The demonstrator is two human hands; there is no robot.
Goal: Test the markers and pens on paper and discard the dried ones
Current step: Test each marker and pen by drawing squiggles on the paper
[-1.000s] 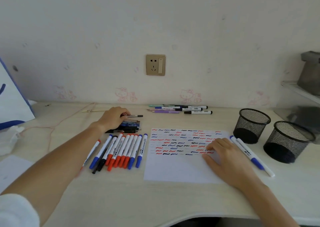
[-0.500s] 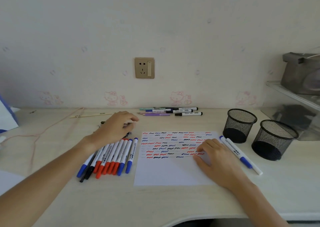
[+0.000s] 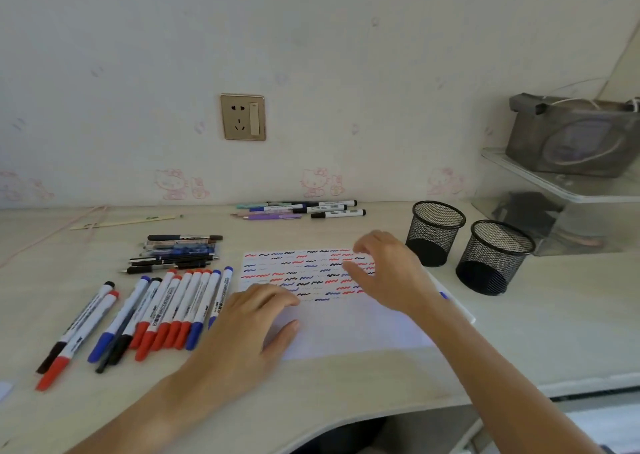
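The left hand (image 3: 249, 318) lies flat, holding nothing, on the paper (image 3: 346, 332); the markers (image 3: 180, 311) sit just outside it, long axes pointing away. The right hand (image 3: 391, 273), seemingly empty with fingers loosely spread, hovers farther off.

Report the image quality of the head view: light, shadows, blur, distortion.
Head view: soft even daylight, no glare, faint shadows under both hands; the right hand over the paper is slightly motion-blurred, the left hand and whiteboard markers sharper; wide-angle distortion curves the desk edge and tilts the mesh cups.
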